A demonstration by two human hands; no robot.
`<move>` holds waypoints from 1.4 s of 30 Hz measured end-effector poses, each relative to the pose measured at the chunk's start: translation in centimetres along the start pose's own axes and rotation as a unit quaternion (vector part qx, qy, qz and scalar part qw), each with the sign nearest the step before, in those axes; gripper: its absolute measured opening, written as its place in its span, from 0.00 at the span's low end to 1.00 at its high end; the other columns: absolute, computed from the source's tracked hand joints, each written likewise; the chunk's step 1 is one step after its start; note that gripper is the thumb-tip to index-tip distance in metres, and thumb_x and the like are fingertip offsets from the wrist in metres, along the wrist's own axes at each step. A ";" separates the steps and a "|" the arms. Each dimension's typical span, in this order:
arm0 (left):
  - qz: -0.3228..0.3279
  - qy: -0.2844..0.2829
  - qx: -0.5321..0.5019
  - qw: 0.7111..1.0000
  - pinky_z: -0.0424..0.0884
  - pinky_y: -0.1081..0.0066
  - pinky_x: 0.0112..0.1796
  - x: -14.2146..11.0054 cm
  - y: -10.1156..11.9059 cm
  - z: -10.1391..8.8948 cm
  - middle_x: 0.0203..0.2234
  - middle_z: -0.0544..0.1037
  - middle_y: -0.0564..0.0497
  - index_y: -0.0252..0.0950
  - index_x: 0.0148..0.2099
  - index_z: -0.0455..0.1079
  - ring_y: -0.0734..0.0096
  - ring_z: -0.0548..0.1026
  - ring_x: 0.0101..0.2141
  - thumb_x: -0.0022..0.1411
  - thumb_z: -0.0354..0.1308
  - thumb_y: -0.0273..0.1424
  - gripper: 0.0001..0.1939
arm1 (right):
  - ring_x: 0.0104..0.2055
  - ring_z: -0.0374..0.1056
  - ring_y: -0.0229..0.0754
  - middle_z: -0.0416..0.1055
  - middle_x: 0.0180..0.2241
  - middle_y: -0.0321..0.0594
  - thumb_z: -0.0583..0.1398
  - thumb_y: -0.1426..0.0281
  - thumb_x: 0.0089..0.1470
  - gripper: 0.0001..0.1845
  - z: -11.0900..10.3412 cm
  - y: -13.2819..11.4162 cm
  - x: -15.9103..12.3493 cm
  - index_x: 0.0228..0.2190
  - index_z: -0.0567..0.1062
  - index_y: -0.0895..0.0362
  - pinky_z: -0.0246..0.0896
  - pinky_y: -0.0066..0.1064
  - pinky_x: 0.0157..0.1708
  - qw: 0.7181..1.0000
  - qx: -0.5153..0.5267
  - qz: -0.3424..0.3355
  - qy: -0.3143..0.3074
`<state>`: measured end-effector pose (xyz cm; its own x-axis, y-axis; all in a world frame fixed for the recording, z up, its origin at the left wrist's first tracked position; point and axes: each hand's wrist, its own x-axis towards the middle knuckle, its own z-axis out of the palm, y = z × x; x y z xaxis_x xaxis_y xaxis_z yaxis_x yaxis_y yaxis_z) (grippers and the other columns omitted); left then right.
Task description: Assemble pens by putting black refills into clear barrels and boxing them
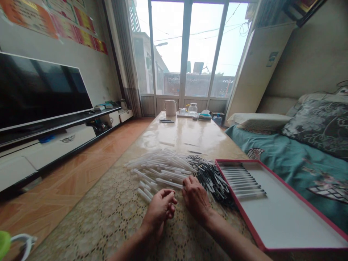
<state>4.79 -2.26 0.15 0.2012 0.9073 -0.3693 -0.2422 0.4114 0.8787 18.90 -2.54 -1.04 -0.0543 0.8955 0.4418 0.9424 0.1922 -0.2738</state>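
Note:
My left hand (160,208) is over the table's near part, its fingers curled together; whether anything is between them cannot be made out. To its right, my right hand (196,195) has its fingers closed at the end of a translucent white pen barrel (170,183). That barrel lies at the near side of a loose pile of similar pen barrels (160,163). Beside the right hand is a heap of dark, thin pen refills (213,177). A red-rimmed shallow box lid (293,224) holds a row of assembled pens (243,179) with dark tips.
The long table (108,203) has a patterned cover. On its far end stand a pitcher (170,108), a glass jar (193,108) and a tissue pack (204,116). A teal-covered sofa (261,152) borders the right; a television cabinet (62,145) is at left.

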 end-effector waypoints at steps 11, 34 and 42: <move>0.065 -0.046 -0.097 0.992 0.58 0.81 0.14 0.4 -0.8 -0.6 0.18 0.71 0.56 0.32 0.35 0.72 0.84 0.63 0.14 0.44 0.67 0.42 0.20 | 0.32 0.63 0.39 0.67 0.30 0.37 0.53 0.70 0.58 0.03 -1.0 1.8 -2.4 0.33 0.66 0.56 0.57 0.28 0.32 0.983 0.175 -0.056 0.008; 0.047 0.013 -0.169 0.984 0.74 0.75 0.25 -0.1 0.5 -0.8 0.26 0.79 0.46 0.30 0.33 0.68 0.73 0.77 0.23 0.61 0.53 0.24 0.05 | 0.28 0.64 0.41 0.66 0.27 0.39 0.53 0.69 0.57 0.08 -2.9 4.8 -2.0 0.27 0.65 0.56 0.54 0.30 0.28 0.993 -0.065 0.076 0.065; 0.074 0.099 -0.234 0.964 0.75 0.78 0.24 0.6 1.9 -1.7 0.24 0.79 0.45 0.30 0.32 0.67 0.75 0.77 0.22 0.64 0.48 0.21 0.09 | 0.27 0.63 0.35 0.66 0.27 0.33 0.50 0.71 0.60 0.06 -3.1 2.1 -2.7 0.37 0.66 0.55 0.57 0.24 0.29 0.972 0.219 -0.011 0.083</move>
<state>2.85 -0.76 1.11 -0.0435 0.9389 -0.3416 -0.6656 0.2277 0.7107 22.06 -5.84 -0.15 0.0144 0.8190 0.5737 0.7088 0.3963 -0.5836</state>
